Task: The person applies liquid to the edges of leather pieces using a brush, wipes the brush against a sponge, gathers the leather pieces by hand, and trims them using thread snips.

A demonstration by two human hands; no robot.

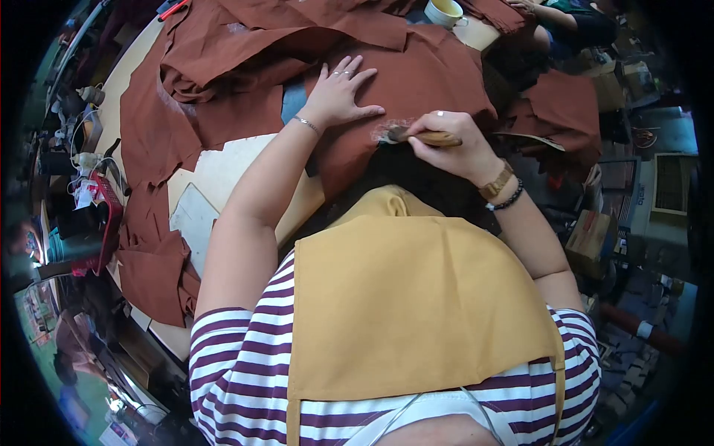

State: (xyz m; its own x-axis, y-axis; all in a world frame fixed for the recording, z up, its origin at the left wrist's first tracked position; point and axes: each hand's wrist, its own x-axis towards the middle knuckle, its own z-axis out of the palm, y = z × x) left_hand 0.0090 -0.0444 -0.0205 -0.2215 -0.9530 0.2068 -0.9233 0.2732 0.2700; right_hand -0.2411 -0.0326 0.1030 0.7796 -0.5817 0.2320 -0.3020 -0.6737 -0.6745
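A large piece of reddish-brown leather or cloth [431, 82] lies over the table in front of me. My left hand [342, 95] rests flat on it with the fingers spread. In my right hand [454, 143] is a brush with a wooden handle [437, 138], gripped between closed fingers. The brush's pale bristles [388, 135] touch the near edge of the brown piece, where a whitish smear shows. Whether the material is leather or fabric I cannot tell.
More brown pieces [160, 119] are heaped to the left and back. A yellow-white cup [444, 10] stands at the far edge. Pale board [227, 167] shows at the table's near left. At top right, another person's hand [523, 6] touches brown material. A red basket [110, 223] stands left.
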